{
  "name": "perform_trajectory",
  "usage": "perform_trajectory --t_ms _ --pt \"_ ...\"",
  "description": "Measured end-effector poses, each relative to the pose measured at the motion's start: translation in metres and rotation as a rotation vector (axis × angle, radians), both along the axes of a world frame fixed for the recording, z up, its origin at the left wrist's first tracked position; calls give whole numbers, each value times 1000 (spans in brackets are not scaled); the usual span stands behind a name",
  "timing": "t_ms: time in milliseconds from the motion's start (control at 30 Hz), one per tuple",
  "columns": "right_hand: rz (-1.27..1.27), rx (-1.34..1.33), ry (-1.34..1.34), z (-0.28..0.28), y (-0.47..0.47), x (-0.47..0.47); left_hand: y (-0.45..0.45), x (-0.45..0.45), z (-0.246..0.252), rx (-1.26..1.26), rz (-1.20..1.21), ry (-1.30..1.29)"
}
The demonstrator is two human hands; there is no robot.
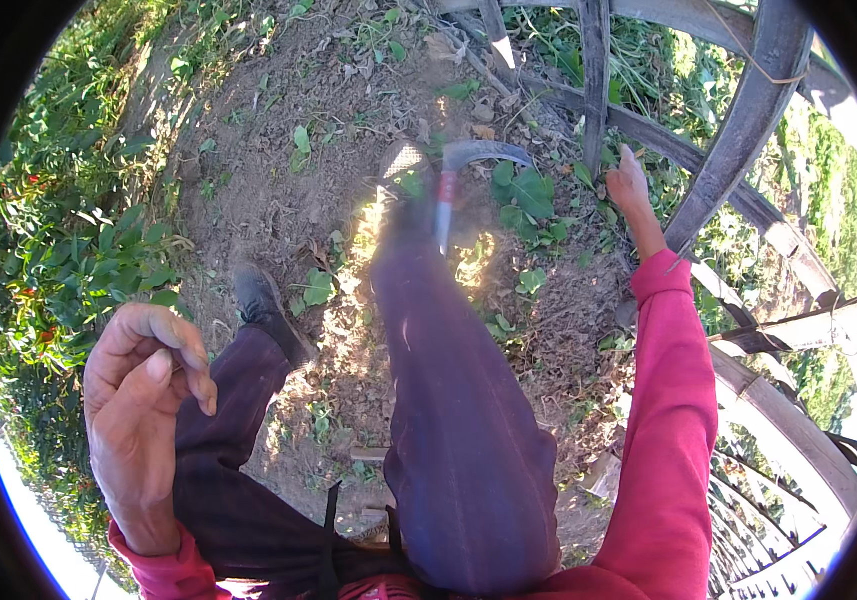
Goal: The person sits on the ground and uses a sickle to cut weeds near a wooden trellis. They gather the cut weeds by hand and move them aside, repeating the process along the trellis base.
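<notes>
My left hand (147, 412) is raised at the left, its fingers loosely curled and nothing visible in it. Low among the weeds beside a wooden fence slat, my right hand (629, 184) reaches down with the arm outstretched. Its fingers are mostly out of sight, so what it grips is unclear. A sickle (445, 184) with a curved metal blade and a partly red handle appears beside my forward shoe (406, 161), apart from both hands. Broad-leaved weeds (529, 195) grow between the sickle and my right hand.
A wooden lattice fence (743, 135) curves along the right, bound with wire in places. Dense pepper plants (113, 251) with red fruit line the left. My other shoe (263, 300) stands on the bare soil path (278, 195), which has scattered weeds and dry leaves.
</notes>
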State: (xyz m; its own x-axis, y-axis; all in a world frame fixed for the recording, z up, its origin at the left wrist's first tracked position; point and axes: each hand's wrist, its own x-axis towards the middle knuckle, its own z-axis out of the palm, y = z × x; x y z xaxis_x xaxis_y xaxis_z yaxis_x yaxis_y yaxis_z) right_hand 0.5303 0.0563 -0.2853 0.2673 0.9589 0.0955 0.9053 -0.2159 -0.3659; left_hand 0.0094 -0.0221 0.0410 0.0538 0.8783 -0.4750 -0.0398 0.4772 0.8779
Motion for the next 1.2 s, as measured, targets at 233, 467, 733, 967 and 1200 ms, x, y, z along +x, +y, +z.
perform_trajectory --t_ms 233,467,733,967,1200 --pt "-165 207 135 23 -38 -62 -2 -2 1 6 18 1" --pt "222 -186 62 -27 -95 -140 -1 3 -1 5 22 6" --pt "223 -440 95 16 -114 -158 -4 -1 5 12 0 -2" --pt "100 -38 96 76 -146 -111 -8 3 5 38 -27 1" --pt "-62 131 219 100 -132 -134 -10 0 -4 19 -116 -36"
